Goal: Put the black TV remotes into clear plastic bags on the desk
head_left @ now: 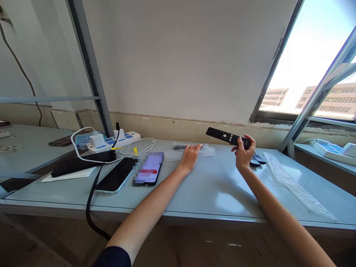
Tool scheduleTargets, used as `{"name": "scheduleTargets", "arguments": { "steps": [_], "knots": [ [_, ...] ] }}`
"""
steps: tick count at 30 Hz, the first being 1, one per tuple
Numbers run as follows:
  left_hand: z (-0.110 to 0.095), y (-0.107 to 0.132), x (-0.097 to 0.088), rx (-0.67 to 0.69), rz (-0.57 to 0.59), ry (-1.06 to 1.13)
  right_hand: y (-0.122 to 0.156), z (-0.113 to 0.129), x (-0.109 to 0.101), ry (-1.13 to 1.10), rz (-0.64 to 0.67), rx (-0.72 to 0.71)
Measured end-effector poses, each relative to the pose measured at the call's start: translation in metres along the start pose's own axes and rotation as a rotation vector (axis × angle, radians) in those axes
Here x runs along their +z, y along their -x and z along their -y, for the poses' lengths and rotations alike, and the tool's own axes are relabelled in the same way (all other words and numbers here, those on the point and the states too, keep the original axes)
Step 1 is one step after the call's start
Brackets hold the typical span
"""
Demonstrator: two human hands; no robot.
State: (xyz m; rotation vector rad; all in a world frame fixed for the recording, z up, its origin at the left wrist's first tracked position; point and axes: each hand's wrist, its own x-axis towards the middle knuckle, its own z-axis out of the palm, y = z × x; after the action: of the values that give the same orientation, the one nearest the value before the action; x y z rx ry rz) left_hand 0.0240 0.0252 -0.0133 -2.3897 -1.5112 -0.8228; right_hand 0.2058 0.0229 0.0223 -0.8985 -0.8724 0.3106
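Observation:
A black remote control (222,135) is held up above the table's right part, tilted, with its buttons showing. My right hand (244,152) is closed around its near end, thumb on top. Toward the back middle, my left hand (190,157) rests on a clear plastic bag (208,151), its fingers bent down onto it. Part of a dark item (179,147) shows at that bag beside the fingers; its kind is unclear. Behind my right wrist lies a black folded piece with light print (257,160). A long clear plastic sleeve (297,185) lies flat to the right.
Two phones, one dark-screened (115,176) and one lit (150,170), lie left of my left arm. Behind them are a black pouch (80,165) and a white power strip (125,139) with plugs and cables. A metal post (93,70) rises at the left; the wall bounds the back.

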Motion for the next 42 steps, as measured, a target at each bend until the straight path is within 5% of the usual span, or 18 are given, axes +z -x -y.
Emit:
{"name": "scheduleTargets", "arguments": {
  "steps": [4,10,23,42],
  "knots": [
    [0.001,0.0,0.002,0.018,-0.026,-0.001,-0.007,0.001,-0.001,-0.096,-0.089,0.236],
    [0.0,0.001,-0.001,0.021,-0.001,-0.019,-0.011,-0.005,-0.003,-0.073,-0.102,0.295],
    [-0.007,0.003,-0.009,0.015,0.048,0.002,-0.024,-0.025,-0.01,-0.05,-0.118,0.225],
    [-0.003,0.003,-0.003,0.221,0.066,-0.013,-0.013,-0.003,-0.005,-0.029,-0.127,0.155]
  ]
}}
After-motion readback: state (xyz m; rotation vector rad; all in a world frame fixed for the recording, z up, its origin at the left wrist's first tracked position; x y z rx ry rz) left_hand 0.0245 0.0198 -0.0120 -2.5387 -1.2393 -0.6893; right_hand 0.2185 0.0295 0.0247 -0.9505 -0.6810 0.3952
